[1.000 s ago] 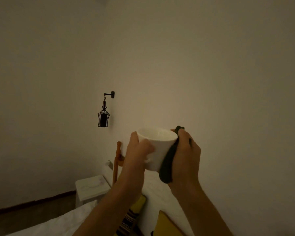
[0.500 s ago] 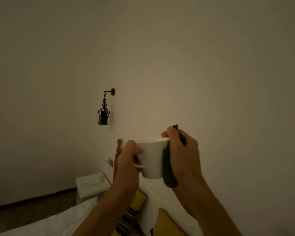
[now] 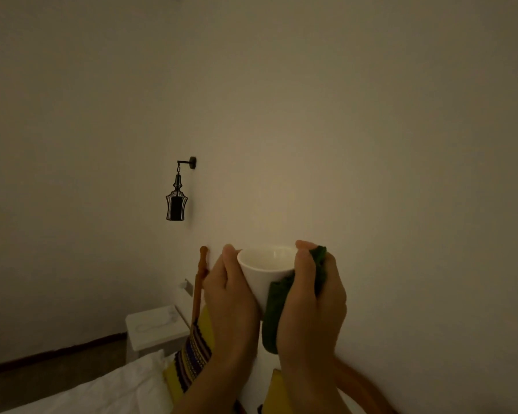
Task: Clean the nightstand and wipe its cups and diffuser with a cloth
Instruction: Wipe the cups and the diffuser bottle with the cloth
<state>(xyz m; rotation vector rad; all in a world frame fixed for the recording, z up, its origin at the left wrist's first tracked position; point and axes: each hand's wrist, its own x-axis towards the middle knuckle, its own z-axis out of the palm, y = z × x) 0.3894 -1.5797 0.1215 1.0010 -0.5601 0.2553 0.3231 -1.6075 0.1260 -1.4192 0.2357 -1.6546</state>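
The cup (image 3: pixel 265 274), white and upright, sits between my hands at chest height: left hand (image 3: pixel 232 300) wraps its side, right hand (image 3: pixel 310 303) presses the green cloth (image 3: pixel 274 318) against it. I judge it smooth, rigid, breakable. Beyond, the nightstand (image 3: pixel 153 327).

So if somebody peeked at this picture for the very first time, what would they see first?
Probably the white cup, held up in the lower middle between the left hand and the right hand, which presses a dark green cloth against its side. Next, the black cage-shaped wall lamp hanging on the bare wall to the left. Low down sits a small white nightstand.
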